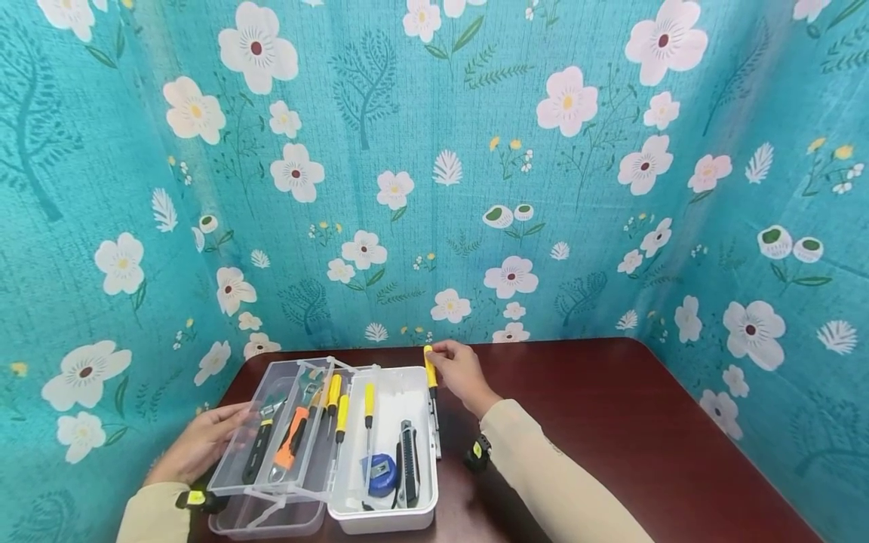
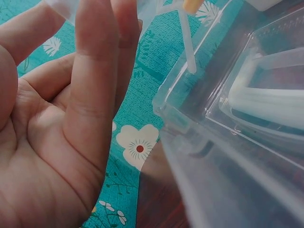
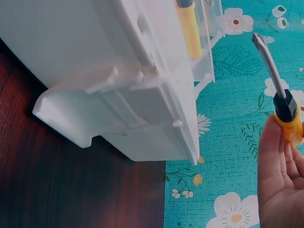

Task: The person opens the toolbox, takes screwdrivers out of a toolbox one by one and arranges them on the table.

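Note:
My right hand (image 1: 465, 373) pinches a screwdriver (image 1: 431, 369) by its yellow handle, beside the far right corner of the white toolbox (image 1: 400, 520). Its metal shank and black collar (image 3: 285, 105) show clearly in the right wrist view. At the left, my left hand (image 1: 207, 437) holds the outer edge of the raised clear tray (image 1: 231, 460), fingertips partly behind the plastic. In that tray lie an adjustable wrench (image 1: 259, 445) and an orange-handled tool (image 1: 292, 441). Yellow-handled screwdrivers (image 1: 342, 415), a blue tape measure (image 1: 382, 473) and a utility knife (image 1: 409, 464) show in or over the box.
A white latch flap (image 3: 95, 107) hangs out from the box's right side. The dark red tabletop (image 1: 611, 430) extends to the right. A teal flowered curtain (image 1: 441, 226) surrounds the table. Hinged plastic arms (image 1: 268, 513) link the clear trays to the box.

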`<state>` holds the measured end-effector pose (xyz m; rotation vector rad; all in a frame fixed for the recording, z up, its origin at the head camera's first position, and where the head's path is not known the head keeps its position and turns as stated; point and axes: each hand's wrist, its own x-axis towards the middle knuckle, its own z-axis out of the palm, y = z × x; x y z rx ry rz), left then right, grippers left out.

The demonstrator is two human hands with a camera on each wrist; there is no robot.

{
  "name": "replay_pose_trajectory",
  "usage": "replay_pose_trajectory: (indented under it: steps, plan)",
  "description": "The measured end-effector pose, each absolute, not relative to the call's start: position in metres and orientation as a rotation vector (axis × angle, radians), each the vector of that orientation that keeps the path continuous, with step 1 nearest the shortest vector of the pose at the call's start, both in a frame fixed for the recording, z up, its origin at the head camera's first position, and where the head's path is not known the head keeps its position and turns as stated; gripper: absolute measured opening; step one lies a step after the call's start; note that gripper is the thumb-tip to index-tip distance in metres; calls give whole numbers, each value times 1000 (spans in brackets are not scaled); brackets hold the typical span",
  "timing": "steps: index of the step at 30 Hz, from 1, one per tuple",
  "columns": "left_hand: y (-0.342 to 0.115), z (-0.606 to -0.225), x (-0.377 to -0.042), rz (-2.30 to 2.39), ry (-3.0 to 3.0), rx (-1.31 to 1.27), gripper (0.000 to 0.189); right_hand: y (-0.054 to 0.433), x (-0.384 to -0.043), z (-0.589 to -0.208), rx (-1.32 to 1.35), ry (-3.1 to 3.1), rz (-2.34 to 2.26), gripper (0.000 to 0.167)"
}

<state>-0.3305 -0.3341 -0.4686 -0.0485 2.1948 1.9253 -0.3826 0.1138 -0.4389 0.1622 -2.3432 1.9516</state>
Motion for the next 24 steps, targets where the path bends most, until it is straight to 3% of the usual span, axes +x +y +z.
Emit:
replay_pose_trajectory:
  steps: [24]
  plan:
    - [-332, -467, -330, 1875, 2231, -82, 73, 148, -379, -445, 66, -2395, 1859, 27]
